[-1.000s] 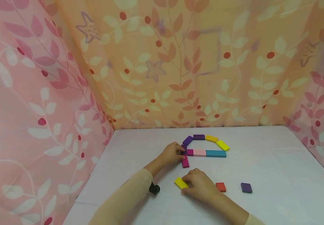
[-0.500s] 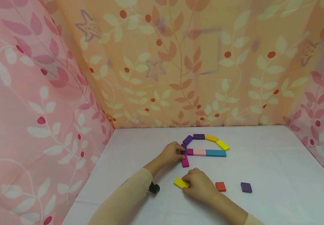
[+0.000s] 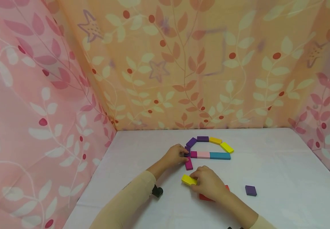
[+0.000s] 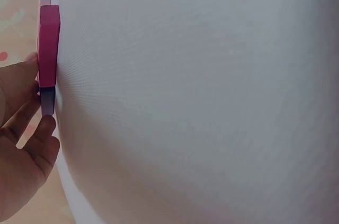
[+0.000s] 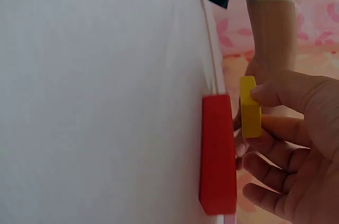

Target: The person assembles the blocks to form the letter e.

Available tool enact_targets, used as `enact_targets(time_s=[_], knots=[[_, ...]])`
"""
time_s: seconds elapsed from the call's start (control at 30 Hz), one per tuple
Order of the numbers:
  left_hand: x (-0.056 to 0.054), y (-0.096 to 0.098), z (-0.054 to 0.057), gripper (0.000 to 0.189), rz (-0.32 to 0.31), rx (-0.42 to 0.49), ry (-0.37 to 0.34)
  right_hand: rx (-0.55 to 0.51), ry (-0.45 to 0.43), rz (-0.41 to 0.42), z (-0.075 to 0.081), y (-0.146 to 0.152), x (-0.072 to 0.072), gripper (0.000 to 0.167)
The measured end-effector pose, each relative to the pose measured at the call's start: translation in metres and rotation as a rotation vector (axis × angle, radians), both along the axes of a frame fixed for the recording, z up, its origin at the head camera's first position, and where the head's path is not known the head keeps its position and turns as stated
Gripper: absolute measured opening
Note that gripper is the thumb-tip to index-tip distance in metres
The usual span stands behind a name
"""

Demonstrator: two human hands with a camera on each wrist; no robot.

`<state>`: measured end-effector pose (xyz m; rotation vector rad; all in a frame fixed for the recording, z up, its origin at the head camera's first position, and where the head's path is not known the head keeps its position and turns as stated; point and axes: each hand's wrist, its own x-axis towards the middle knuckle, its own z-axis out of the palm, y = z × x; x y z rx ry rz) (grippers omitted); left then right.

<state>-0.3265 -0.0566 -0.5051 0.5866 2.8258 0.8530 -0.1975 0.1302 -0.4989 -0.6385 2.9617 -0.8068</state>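
My left hand [image 3: 174, 156] pinches a dark purple block [image 3: 187, 149] at the left end of an outline of flat blocks. A magenta block [image 4: 49, 46] lies against that purple block, beside my fingers. My right hand [image 3: 209, 183] holds a yellow block [image 3: 189, 180] between thumb and fingers. In the right wrist view this yellow block [image 5: 250, 106] appears raised off the table. A red block [image 5: 218, 155] lies on the table near my right hand, which partly hides it in the head view.
Purple, orange-yellow and yellow [image 3: 226, 147] blocks curve over a straight row of magenta, pale pink [image 3: 203, 155] and blue [image 3: 220, 156] blocks. A small red block [image 3: 227, 187] shows behind my right wrist. Farther right lies a purple square block [image 3: 250, 190]. Patterned curtains [image 3: 182, 63] surround the white table [image 3: 282, 165].
My right hand has moved slightly up and to the right with the yellow block, uncovering a red block beneath it. My left hand stays in place.
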Motion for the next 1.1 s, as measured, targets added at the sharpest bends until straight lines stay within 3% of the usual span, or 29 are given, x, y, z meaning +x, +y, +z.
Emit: enact_targets(time_s=[0.23, 0.4, 1.1], knots=[[0.001, 0.002, 0.001, 0.033, 0.012, -0.005, -0.014, -0.003, -0.040, -0.089, 0.010, 0.013, -0.008, 0.033], [-0.001, 0.001, -0.001, 0.034, 0.013, -0.006, -0.014, 0.002, -0.065, -0.129, 0.008, 0.019, -0.012, 0.034], [-0.003, -0.002, -0.002, 0.035, -0.017, 0.004, 0.005, 0.010, -0.096, -0.177, -0.009, 0.022, -0.021, 0.033]])
